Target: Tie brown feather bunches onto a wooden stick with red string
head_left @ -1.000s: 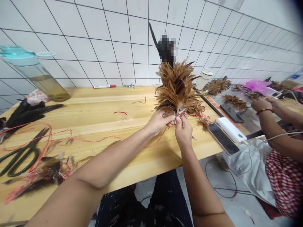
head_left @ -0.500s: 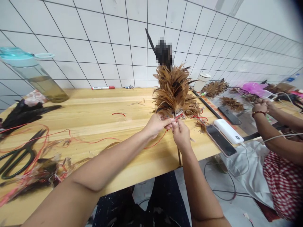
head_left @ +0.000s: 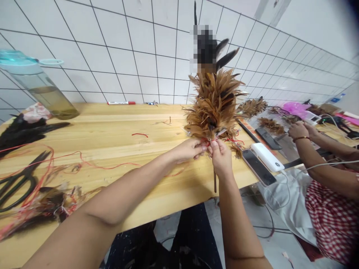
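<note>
A feather duster (head_left: 214, 102) stands nearly upright over the table, brown feathers below and long black ones at its top. My right hand (head_left: 222, 158) is closed around its base, thumb uppermost, and the thin stick (head_left: 215, 182) comes out underneath. Close beside it, my left hand (head_left: 189, 150) pinches at the feather base, fingers curled on red string (head_left: 206, 143). The exact grip is partly hidden by my fingers. More red string (head_left: 235, 141) and a small tuft of feathers (head_left: 238, 151) lie just right of the duster.
At left lie black scissors (head_left: 24, 183), loose feathers (head_left: 56, 203) and tangled red string; a bottle (head_left: 47, 89) stands behind. A marker (head_left: 121, 103) lies by the wall. At right are a phone (head_left: 258, 167), a white power bank (head_left: 267, 157) and a co-worker's hands (head_left: 298, 130).
The duster has shifted slightly right and risen, showing more black feathers at its top. Its brown feathers have turned somewhat. My right hand has moved a little right with it; both hands stay at the base.
</note>
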### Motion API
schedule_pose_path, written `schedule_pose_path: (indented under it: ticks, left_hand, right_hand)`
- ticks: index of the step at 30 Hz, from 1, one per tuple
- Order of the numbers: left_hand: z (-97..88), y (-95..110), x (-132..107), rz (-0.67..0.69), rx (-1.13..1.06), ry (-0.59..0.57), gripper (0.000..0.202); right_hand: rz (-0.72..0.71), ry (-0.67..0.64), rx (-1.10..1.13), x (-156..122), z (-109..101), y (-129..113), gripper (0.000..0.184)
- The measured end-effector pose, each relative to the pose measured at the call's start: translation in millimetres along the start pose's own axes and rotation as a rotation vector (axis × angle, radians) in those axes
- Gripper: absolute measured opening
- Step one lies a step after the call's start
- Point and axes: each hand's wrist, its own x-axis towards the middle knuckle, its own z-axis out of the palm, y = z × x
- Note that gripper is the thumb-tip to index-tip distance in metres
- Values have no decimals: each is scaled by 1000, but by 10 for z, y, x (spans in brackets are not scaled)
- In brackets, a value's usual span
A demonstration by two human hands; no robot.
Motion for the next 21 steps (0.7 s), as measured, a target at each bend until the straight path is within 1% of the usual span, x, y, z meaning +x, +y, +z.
schedule_pose_path:
  ticks: [1, 2, 3, 5, 7, 8, 10, 12, 15, 18, 21]
  left_hand:
    - [-14, 29, -6, -7, 148, 64, 21]
    - [-33, 67, -15, 12, 298, 121, 21]
    - [-51, 112, -29, 53, 429, 151, 21]
    - [-75, 209, -68, 167, 618, 143, 22]
    - [-82, 300, -115, 273, 754, 124, 23]
    - [-86, 339, -139, 315, 822, 121, 24]
    - [-111, 405, -180, 378, 957, 127, 24]
    - [-170, 461, -213, 421, 1073, 154, 25]
    - [-322, 539, -253, 464, 1174, 245, 26]
    - [-551, 596, -296, 476, 1152, 369, 23]
    - [-863, 598, -363, 440, 1071, 464, 20]
  right_hand:
    - [-44, 32, -107, 8, -20, 2, 31]
    - [-90, 74, -238, 17, -41, 5, 29]
    - [-125, 123, -388, 26, -61, 10, 26]
    - [-141, 190, -706, 43, -97, 27, 21]
    - [-137, 222, -973, 52, -132, 54, 24]
    - [-155, 213, -1083, 54, -150, 70, 27]
    - [-232, 131, -1261, 47, -195, 97, 31]
    - [-326, -2, -1383, 28, -249, 100, 32]
    - [-443, -194, -1497, -29, -333, 24, 30]
    - [-566, -322, -1537, -123, -410, -161, 27]
    - [-708, -386, -1497, -249, -486, -408, 24]
